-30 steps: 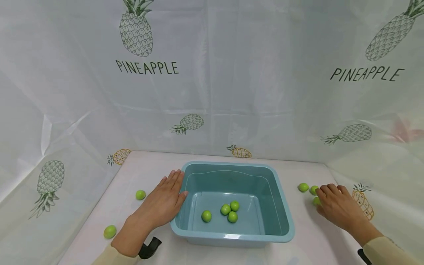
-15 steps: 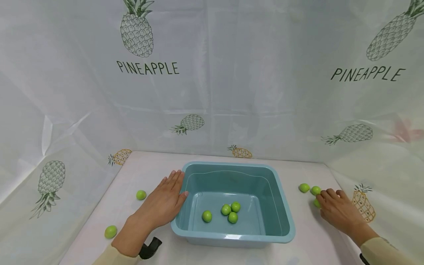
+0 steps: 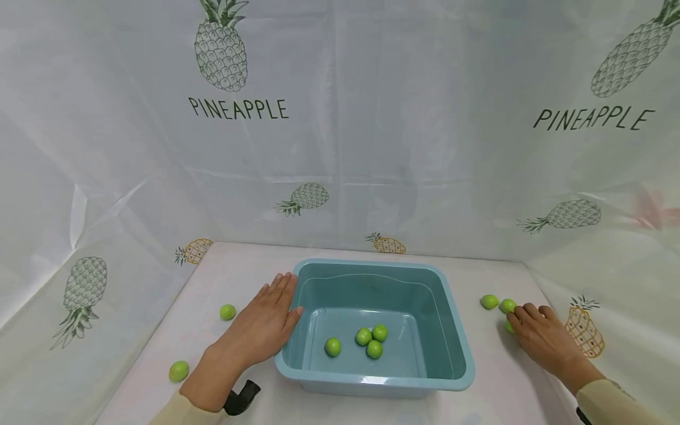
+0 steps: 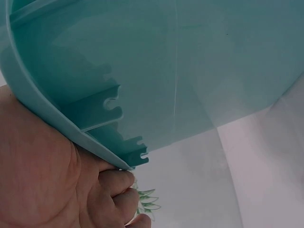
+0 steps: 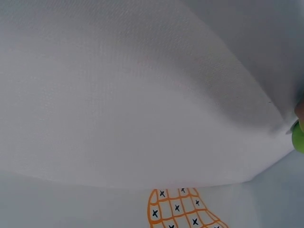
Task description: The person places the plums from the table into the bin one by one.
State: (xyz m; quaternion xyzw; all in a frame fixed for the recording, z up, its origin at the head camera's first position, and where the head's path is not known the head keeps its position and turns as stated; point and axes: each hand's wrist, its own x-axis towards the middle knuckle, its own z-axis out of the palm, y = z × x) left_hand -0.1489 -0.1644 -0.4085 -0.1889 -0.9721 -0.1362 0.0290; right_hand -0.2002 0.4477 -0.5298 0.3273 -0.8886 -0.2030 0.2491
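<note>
A teal plastic tub (image 3: pixel 372 264) stands on the white table, with several small green fruits (image 3: pixel 363 337) on its floor. My left hand (image 3: pixel 287 295) lies flat against the tub's left wall with straight fingers; the left wrist view shows the palm (image 4: pixel 47 180) under the tub's rim (image 4: pixel 85 137). My right hand (image 3: pixel 516 321) is on the table right of the tub, its fingers curled over a green fruit (image 3: pixel 508 326) that is mostly hidden. A sliver of that fruit (image 5: pixel 299 137) shows in the right wrist view. Two more fruits (image 3: pixel 489 301) (image 3: pixel 507 306) lie just beyond its fingertips.
Two green fruits (image 3: pixel 227 311) (image 3: pixel 178 370) lie on the table left of the tub. A pineapple-print sheet (image 3: pixel 340 147) hangs behind and along both sides. A black wrist mount (image 3: pixel 241 396) shows at my left forearm.
My right hand has shifted slightly right and its fingers have curled down over the nearest green fruit, hiding more of it. The left hand and tub have stayed put.
</note>
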